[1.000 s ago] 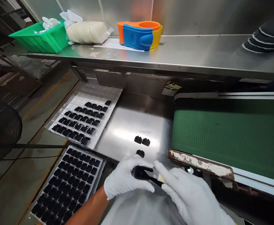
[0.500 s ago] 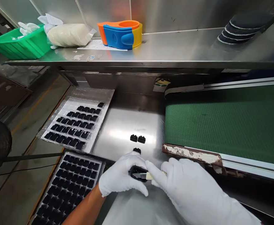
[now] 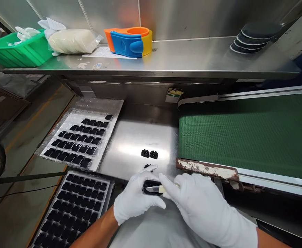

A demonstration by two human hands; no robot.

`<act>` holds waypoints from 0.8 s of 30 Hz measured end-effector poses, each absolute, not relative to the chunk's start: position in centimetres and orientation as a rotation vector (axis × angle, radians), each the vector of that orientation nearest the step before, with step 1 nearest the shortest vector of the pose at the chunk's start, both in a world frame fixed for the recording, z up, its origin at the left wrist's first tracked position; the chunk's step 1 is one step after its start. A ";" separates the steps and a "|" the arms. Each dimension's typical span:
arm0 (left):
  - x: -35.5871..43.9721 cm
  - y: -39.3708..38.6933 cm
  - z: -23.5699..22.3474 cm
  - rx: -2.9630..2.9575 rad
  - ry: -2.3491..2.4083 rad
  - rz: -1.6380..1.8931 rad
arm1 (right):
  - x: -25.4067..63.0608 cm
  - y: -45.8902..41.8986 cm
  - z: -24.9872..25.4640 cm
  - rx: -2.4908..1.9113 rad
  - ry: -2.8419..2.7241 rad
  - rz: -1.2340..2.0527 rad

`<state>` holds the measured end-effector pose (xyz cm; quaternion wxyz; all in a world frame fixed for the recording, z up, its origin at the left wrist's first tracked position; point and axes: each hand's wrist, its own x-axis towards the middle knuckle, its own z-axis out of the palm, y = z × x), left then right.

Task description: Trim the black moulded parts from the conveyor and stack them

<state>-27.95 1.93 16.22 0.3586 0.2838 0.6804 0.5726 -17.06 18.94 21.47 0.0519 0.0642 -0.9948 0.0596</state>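
Note:
Both my hands wear white gloves and meet low in the middle of the view. My left hand (image 3: pixel 136 198) is closed round a small black part (image 3: pixel 151 187). My right hand (image 3: pixel 197 203) pinches a small pale tool (image 3: pixel 162 188) whose tip rests on that part. Just beyond my fingers, two small black parts (image 3: pixel 149 154) lie side by side on the steel table (image 3: pixel 137 137), and a third (image 3: pixel 147 166) peeks out behind my left forefinger.
A clear tray (image 3: pixel 81 137) with rows of black parts lies at the left, and a black tray (image 3: pixel 74 206) full of parts sits nearer me. A green conveyor belt (image 3: pixel 243 134) runs at the right. The shelf above holds a green bin (image 3: pixel 19 51), a bag and coloured tape dispensers (image 3: pixel 127 41).
The view has shifted, so the table things sit a little further left. My hands have stayed together on the black part, with the left forefinger now lifted.

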 end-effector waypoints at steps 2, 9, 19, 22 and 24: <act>-27.8 2.2 16.3 0.688 1.748 1.487 | -17.4 19.5 21.9 0.217 -3.032 0.205; -29.8 2.1 15.5 0.383 1.765 1.500 | -15.5 20.0 21.2 -0.125 -3.005 0.921; -30.1 0.4 14.3 0.032 1.229 1.773 | -14.7 17.6 -0.7 -1.314 -2.808 1.058; -29.6 0.9 15.3 0.077 1.575 1.674 | -16.1 18.1 -0.8 -1.410 -2.974 0.785; -29.5 1.1 15.9 0.083 1.699 1.622 | -17.0 17.5 -0.3 -1.331 -2.988 0.745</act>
